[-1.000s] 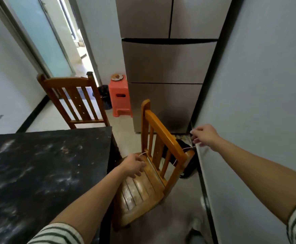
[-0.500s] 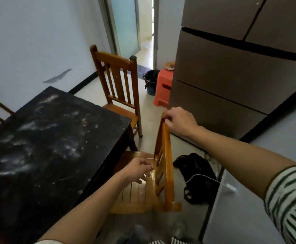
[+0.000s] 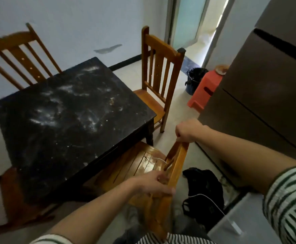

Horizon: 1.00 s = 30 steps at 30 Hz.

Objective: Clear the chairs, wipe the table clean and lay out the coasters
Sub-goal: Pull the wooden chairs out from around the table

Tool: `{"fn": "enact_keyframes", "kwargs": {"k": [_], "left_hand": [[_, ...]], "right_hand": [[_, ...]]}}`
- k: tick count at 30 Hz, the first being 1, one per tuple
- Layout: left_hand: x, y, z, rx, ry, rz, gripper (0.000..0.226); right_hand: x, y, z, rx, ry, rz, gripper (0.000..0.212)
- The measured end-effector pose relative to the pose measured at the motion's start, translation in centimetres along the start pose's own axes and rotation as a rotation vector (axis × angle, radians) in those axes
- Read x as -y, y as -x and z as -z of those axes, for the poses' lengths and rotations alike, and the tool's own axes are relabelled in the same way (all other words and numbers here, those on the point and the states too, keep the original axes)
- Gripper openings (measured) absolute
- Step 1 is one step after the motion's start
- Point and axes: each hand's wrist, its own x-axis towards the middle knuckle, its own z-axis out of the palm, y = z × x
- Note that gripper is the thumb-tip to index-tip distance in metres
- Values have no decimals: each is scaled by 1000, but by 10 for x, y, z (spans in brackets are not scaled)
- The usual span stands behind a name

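A black bag with a white cable across it lies on the floor just beside the near chair, whose seat sits partly under the white-smeared black counter. A fridge and an orange stool crowd the right. The right hand grips the chair's top rail; the left hand curls round the backrest's near end

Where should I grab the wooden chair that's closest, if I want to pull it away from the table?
Grab the top rail of the chair back, coming from behind and above. The seat sits partly under the table, so the back is the free part, and its bar is slim enough to wrap fingers round. The right hand grips it there.
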Motion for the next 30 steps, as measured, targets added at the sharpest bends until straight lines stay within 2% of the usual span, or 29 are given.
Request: {"fn": "enact_keyframes", "kwargs": {"k": [4,9,13,16,20,23,25,27,30], "left_hand": [[-12,-1,-16,-42,73,44,80],[-13,-2,-39,-199,174,152,66],[-13,4,-71,-406,-41,160,68],[-2,16,-78,-402,-80,176,78],[23,44,-78,-383,-157,217,75],[45,64,-78,-429,-143,202,62],[59,72,-83,-535,-140,183,42],[66,75,-90,-647,-270,181,23],[67,76,-93,-722,-402,144,28]], "right_hand": [[7,-13,3,85,164,151,34],[5,-16,-1,148,161,297,37],[7,-12,-1,175,138,344,38],[12,-4,-6,227,98,361,36],[32,21,-23,245,87,439,49],[53,41,-32,223,73,486,63],[63,48,-34,225,56,508,77],[65,51,-33,237,52,521,85],[65,56,-28,250,71,526,86]]}}
